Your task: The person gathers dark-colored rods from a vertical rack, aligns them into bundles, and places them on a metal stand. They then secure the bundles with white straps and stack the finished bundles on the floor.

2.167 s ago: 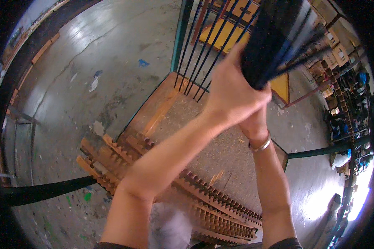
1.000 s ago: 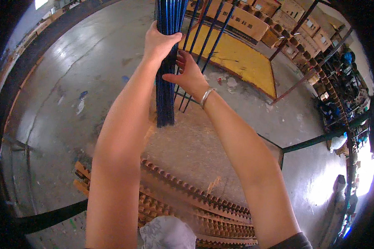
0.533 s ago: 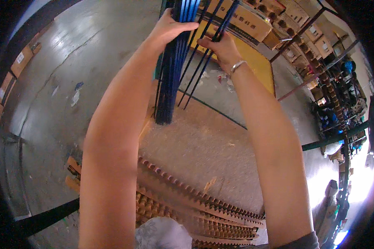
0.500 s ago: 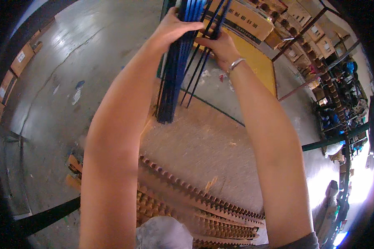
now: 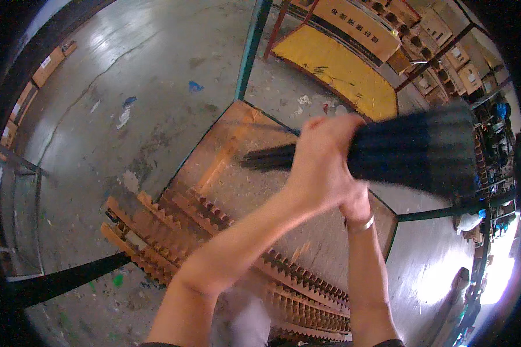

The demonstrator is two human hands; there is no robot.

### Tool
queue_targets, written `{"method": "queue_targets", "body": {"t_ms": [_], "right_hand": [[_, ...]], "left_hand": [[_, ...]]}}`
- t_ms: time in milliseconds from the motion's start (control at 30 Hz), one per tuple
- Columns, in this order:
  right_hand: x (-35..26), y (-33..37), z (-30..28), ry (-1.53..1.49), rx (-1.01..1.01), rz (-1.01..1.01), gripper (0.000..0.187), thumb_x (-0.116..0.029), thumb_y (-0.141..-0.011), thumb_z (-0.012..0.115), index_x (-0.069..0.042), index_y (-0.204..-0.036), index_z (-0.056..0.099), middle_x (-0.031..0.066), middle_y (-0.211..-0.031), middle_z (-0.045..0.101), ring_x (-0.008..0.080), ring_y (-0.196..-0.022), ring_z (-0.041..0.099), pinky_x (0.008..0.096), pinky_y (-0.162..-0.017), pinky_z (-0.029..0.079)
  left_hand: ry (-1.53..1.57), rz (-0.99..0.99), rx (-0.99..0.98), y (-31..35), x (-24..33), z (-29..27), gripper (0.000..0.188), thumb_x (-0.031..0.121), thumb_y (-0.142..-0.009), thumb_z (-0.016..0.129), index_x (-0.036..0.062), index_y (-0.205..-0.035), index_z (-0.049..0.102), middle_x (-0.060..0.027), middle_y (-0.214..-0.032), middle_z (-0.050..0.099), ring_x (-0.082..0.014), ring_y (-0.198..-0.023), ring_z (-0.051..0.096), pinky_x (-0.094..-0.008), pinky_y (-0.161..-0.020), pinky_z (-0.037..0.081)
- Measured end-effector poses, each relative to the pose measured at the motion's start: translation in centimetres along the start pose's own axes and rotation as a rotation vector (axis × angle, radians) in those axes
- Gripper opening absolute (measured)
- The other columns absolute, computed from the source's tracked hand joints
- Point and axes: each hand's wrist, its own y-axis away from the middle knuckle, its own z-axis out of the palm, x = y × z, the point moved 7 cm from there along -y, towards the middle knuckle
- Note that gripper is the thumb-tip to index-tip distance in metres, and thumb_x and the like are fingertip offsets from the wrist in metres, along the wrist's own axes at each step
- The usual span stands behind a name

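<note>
A bundle of thin dark-blue rods (image 5: 414, 150) lies nearly level in the air over the wooden board, blurred by motion. Its narrow end points left and its wider, fanned end points right. My left hand (image 5: 323, 159) is closed around the bundle toward its narrow end. Just below and behind it is my right hand (image 5: 356, 199), close against the bundle, with a silver bracelet at the wrist. The fingers of my right hand are hidden behind my left hand and the rods.
Under my arms is a wooden board (image 5: 214, 173) on a green metal frame (image 5: 252, 58). Toothed brown strips (image 5: 307, 289) lie along its near side. Beyond stand a yellow panel (image 5: 341, 72), a long carton (image 5: 356, 26) and stacked boxes. Racks with assorted items line the right.
The rods have swung from upright to nearly level, with their wide end now to the right. Both hands have come nearer, and my left hand has moved right, crossing in front of my right.
</note>
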Motion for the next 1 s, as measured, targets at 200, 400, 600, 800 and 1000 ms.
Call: {"method": "queue_targets", "body": {"t_ms": [200,400,600,800,1000], "right_hand": [[-4.0,12.1,-3.8,0.139,0.235,0.057,0.056,-0.001,-0.074,0.066,-0.003,-0.125,0.044,0.006,-0.122,0.051,0.0169,-0.113,0.046,0.0333,-0.096,0.04],[-8.8,18.2,-7.1,0.241,0.39,0.051,0.056,-0.001,-0.075,0.066,-0.003,-0.126,0.044,0.0056,-0.122,0.051,0.0158,-0.112,0.046,0.0331,-0.095,0.04],[-6.1,20.4,-7.3,0.081,0.375,0.115,0.055,-0.001,-0.076,0.066,-0.002,-0.127,0.043,0.0052,-0.122,0.051,0.0147,-0.111,0.046,0.0329,-0.094,0.04],[-5.0,20.0,-8.8,0.325,0.379,-0.039,0.061,-0.002,-0.073,0.069,-0.002,-0.125,0.037,0.0095,-0.117,0.051,0.0215,-0.104,0.051,0.0352,-0.089,0.042],[-13.3,20.2,-8.7,0.791,0.484,-0.153,0.071,-0.014,-0.069,0.073,0.002,-0.125,0.032,0.02,-0.106,0.053,0.0363,-0.095,0.055,0.0408,-0.081,0.046]], "left_hand": [[0.306,-0.061,-0.248,4.3,7.8,6.3,0.068,0.02,-0.042,0.075,0.006,-0.105,0.054,-0.0139,-0.093,0.059,-0.0367,-0.088,0.056,-0.0415,-0.077,0.044],[0.556,-0.143,-0.437,5.1,12.0,11.6,0.063,0.015,-0.056,0.076,0.0051,-0.113,0.051,-0.0155,-0.098,0.06,-0.0347,-0.094,0.058,-0.0383,-0.081,0.046],[0.792,-0.214,-0.383,8.7,10.9,14.8,0.055,0.011,-0.059,0.074,0.0028,-0.109,0.052,-0.0146,-0.094,0.061,-0.0269,-0.088,0.06,-0.0359,-0.08,0.047],[0.485,-0.301,-0.477,9.2,10.9,16.4,0.058,0.011,-0.059,0.075,0.001,-0.111,0.053,-0.0099,-0.094,0.061,-0.0163,-0.09,0.059,-0.0308,-0.081,0.047],[0.569,-0.338,-0.542,11.0,9.6,19.9,0.059,0.011,-0.058,0.079,0.0004,-0.11,0.053,-0.0075,-0.097,0.062,-0.0137,-0.091,0.057,-0.0297,-0.081,0.047]]}}
